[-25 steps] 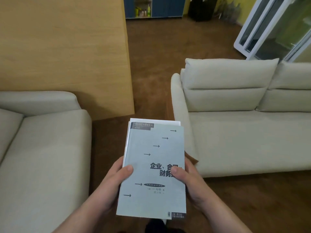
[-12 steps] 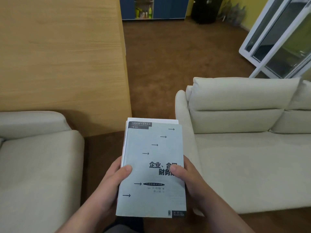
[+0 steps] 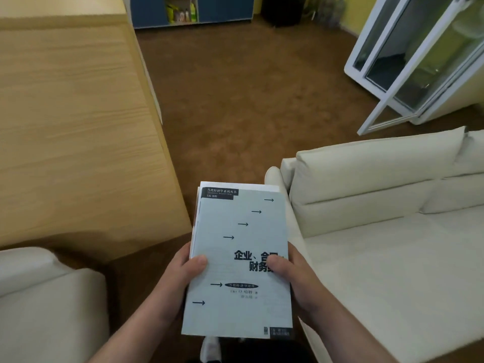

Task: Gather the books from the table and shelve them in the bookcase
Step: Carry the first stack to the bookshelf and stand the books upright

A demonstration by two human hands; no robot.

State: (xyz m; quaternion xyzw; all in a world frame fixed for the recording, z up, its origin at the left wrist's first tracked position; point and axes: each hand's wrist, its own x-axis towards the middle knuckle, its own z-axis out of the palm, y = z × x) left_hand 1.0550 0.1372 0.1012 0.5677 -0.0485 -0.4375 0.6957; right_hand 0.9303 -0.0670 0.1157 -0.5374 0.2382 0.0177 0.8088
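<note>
Book stack (image 3: 239, 247) gripped by left hand (image 3: 180, 279) and right hand (image 3: 296, 279); thumbs pressed on top cover, fingers curled beneath.

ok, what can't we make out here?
Head view only.
Books under the grey book: its cover hides them; count unclear.
Title's end: right hand thumb covers it.
Fingers of left hand and right hand: beneath the stack.
Blue cabinet: top cut off by frame edge; contents too small.
</note>
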